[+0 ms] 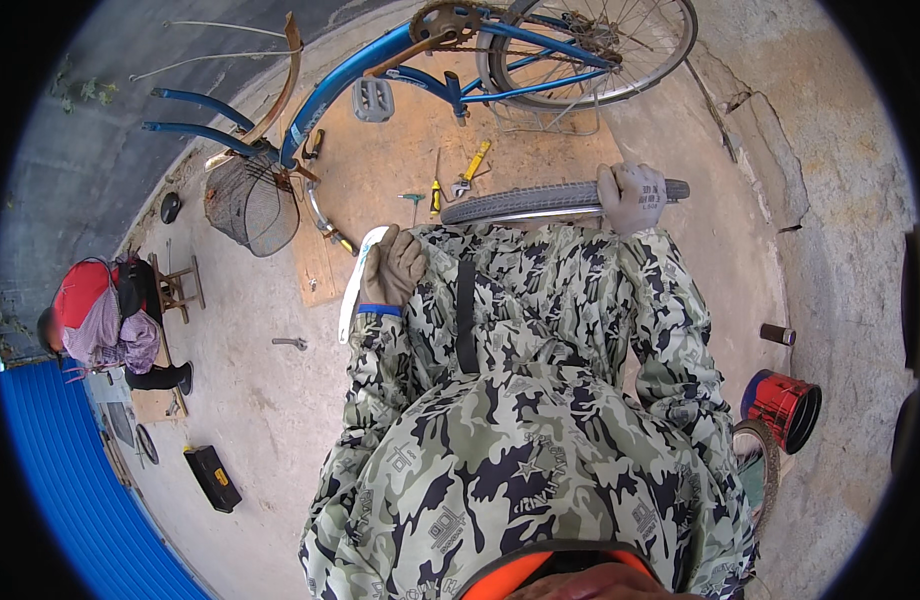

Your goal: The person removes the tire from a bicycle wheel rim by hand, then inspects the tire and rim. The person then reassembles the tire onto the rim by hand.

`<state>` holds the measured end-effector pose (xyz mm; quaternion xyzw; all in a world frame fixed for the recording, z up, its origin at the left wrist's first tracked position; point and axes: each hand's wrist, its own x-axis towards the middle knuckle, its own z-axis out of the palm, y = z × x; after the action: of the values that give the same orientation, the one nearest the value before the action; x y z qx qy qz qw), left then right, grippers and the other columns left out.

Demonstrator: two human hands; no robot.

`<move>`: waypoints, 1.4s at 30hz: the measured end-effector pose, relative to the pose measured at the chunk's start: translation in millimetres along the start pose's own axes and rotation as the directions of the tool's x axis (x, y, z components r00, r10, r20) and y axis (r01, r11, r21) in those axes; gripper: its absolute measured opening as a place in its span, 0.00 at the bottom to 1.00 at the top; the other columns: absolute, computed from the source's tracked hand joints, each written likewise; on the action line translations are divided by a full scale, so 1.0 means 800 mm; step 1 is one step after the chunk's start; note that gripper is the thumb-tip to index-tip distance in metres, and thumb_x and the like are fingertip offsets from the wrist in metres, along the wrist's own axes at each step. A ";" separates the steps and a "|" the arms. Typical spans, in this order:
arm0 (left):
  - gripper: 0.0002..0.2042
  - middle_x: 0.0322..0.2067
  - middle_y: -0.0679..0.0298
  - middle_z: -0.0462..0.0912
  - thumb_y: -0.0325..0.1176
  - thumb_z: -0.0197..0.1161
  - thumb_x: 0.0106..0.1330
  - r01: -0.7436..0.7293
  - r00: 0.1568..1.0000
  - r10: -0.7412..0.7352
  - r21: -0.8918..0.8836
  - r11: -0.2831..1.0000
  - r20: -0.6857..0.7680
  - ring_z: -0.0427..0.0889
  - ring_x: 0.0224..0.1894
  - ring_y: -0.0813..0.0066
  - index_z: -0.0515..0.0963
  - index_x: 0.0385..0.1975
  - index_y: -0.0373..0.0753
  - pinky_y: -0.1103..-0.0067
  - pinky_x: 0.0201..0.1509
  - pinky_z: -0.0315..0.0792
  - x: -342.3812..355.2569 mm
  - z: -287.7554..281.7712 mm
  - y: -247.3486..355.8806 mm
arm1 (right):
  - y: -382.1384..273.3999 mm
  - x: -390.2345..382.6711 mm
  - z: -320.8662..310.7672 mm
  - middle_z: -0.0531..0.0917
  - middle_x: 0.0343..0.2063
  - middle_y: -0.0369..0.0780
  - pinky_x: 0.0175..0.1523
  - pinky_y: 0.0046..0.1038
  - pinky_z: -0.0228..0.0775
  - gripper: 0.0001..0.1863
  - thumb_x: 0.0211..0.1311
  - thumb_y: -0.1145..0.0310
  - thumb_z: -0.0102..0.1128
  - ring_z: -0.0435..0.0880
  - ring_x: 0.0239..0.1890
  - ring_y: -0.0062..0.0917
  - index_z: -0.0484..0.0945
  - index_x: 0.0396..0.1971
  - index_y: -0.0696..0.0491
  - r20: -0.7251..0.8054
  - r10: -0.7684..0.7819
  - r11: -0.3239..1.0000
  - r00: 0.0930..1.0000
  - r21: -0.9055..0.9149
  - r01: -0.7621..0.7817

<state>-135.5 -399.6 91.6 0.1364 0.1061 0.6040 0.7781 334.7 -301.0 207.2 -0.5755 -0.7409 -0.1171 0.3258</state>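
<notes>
Grey work gloves cover both hands. My right hand (634, 198) is closed over the right end of a bicycle wheel with a grey tyre (540, 198), which lies edge-on across my lap with a strip of silver rim showing. On the left, my left hand (396, 266) has its fingers curled around a white curved strip (354, 295); part of it is hidden by the glove. Just beyond the wheel lie a yellow-handled adjustable wrench (472, 166), a yellow and black screwdriver (436, 198) and a small green-handled tool (412, 203).
A blue bicycle frame (355, 62) with its rear wheel (652, 60) lies upturned on a wooden board (400, 140). Left are a wire basket (250, 205), a spanner (290, 342), a black toolbox (212, 478) and a person in red (88, 300). A red bucket (780, 405) stands right.
</notes>
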 end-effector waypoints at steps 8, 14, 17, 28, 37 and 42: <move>0.32 0.70 0.50 0.81 0.50 0.63 0.83 0.025 0.999 -0.023 -0.044 0.999 0.043 0.82 0.69 0.48 0.69 0.78 0.38 0.51 0.72 0.81 0.007 0.001 -0.017 | 0.016 0.001 -0.011 0.87 0.27 0.39 0.50 0.45 0.71 0.14 0.67 0.57 0.68 0.87 0.35 0.41 0.86 0.25 0.49 -0.052 0.004 1.000 0.999 0.003 -0.004; 0.33 0.71 0.53 0.79 0.51 0.61 0.84 -0.041 0.990 0.046 0.037 0.998 -0.132 0.83 0.64 0.56 0.67 0.80 0.38 0.54 0.71 0.81 0.002 0.006 -0.033 | 0.037 -0.001 -0.013 0.88 0.27 0.39 0.47 0.45 0.74 0.15 0.67 0.56 0.68 0.87 0.34 0.41 0.87 0.24 0.50 0.002 0.022 0.998 1.000 0.056 -0.022; 0.32 0.71 0.52 0.81 0.51 0.60 0.84 0.003 1.000 -0.003 -0.022 1.000 -0.005 0.83 0.69 0.53 0.68 0.80 0.41 0.53 0.73 0.80 0.001 0.007 -0.034 | 0.033 -0.005 -0.016 0.88 0.27 0.39 0.47 0.46 0.74 0.16 0.67 0.56 0.68 0.87 0.34 0.41 0.87 0.23 0.50 -0.012 0.054 0.995 0.998 0.081 -0.053; 0.35 0.57 0.49 0.89 0.60 0.62 0.81 0.214 0.961 -0.207 0.019 0.977 -0.182 0.91 0.53 0.54 0.75 0.70 0.32 0.65 0.53 0.88 0.021 0.043 -0.020 | 0.007 -0.005 -0.034 0.86 0.26 0.38 0.49 0.45 0.71 0.13 0.66 0.58 0.69 0.85 0.33 0.40 0.86 0.24 0.49 -0.026 0.066 0.997 0.997 0.051 -0.064; 0.56 0.48 0.46 0.90 0.82 0.60 0.68 0.544 0.643 -0.276 0.172 0.821 -0.714 0.92 0.41 0.59 0.74 0.67 0.23 0.72 0.38 0.89 0.086 0.078 -0.138 | 0.008 -0.016 -0.034 0.86 0.27 0.38 0.50 0.44 0.71 0.11 0.66 0.59 0.70 0.86 0.35 0.40 0.87 0.26 0.48 -0.066 0.031 0.999 0.997 0.032 -0.029; 0.37 0.40 0.54 0.89 0.73 0.56 0.77 0.505 0.687 -0.305 0.131 0.853 -0.660 0.86 0.30 0.66 0.82 0.58 0.39 0.80 0.22 0.79 0.137 0.058 -0.125 | 0.006 -0.016 -0.038 0.86 0.29 0.37 0.51 0.43 0.71 0.10 0.66 0.60 0.69 0.86 0.36 0.40 0.87 0.28 0.48 -0.043 0.022 0.999 0.999 0.051 -0.020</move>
<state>-2.3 -320.6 101.2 0.0219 0.4730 0.4010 0.7842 351.2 -326.2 221.8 -0.5722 -0.7302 -0.1075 0.3574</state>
